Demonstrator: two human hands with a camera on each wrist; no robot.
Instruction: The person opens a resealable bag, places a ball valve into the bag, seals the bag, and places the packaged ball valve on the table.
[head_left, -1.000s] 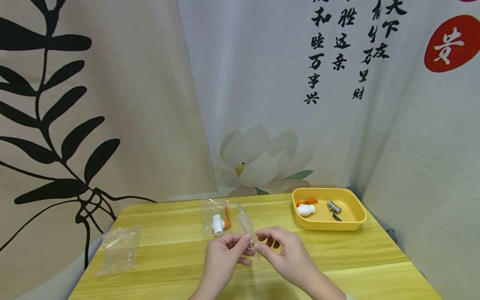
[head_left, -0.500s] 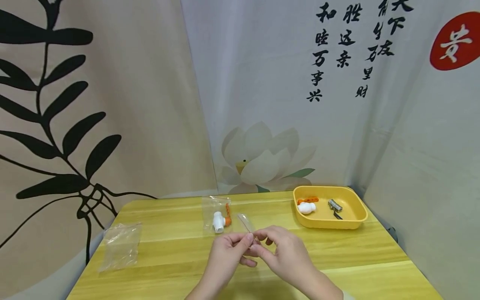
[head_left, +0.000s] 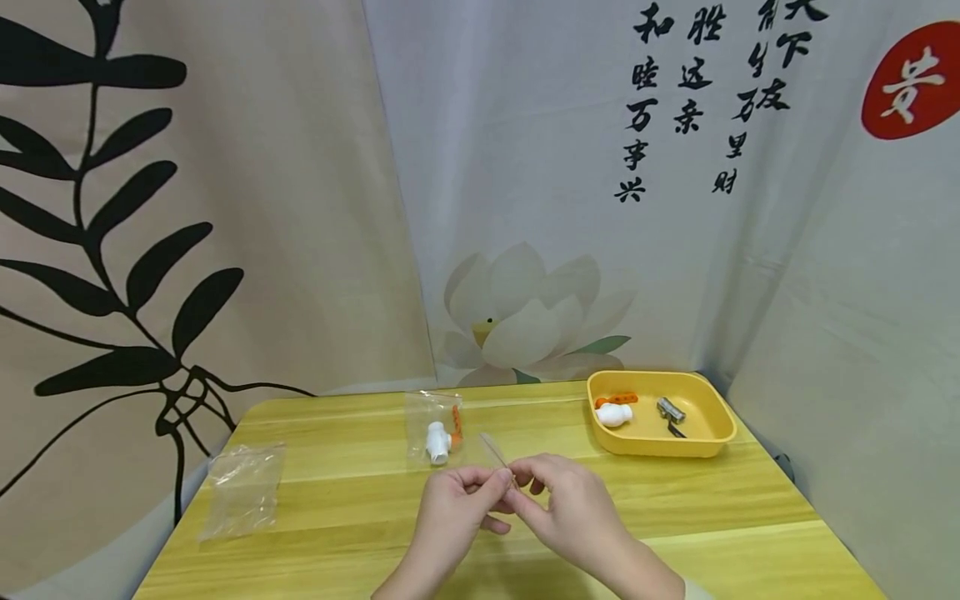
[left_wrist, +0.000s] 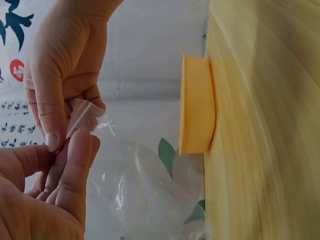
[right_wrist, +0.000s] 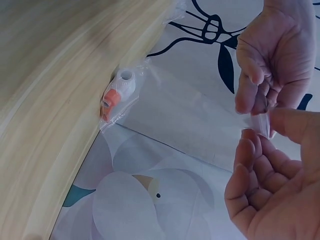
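Observation:
Both hands meet above the wooden table and pinch a thin clear plastic bag (head_left: pixel 493 450) between them. The left hand (head_left: pixel 457 512) grips its edge with thumb and fingers; the right hand (head_left: pixel 573 512) pinches it just beside. In the left wrist view a folded corner of the clear bag (left_wrist: pixel 85 116) stands up between the left hand (left_wrist: pixel 45 200) and the right hand (left_wrist: pixel 67 65). From the right wrist view, the bag (right_wrist: pixel 260 122) shows between the right hand (right_wrist: pixel 275 175) and the left hand (right_wrist: pixel 277 55). No contents can be made out in it.
Behind the hands lies a clear bag with a white fitting (head_left: pixel 437 443) and orange handle (head_left: pixel 456 423). An empty-looking clear bag (head_left: pixel 243 492) lies left. The yellow tray (head_left: pixel 660 448) at back right holds a white part (head_left: pixel 613 415), orange piece (head_left: pixel 621 399) and metal parts (head_left: pixel 671 410).
The hands have drawn slightly closer together, and less of the pinched bag shows above them. The head view has shifted slightly. Table items have stayed put.

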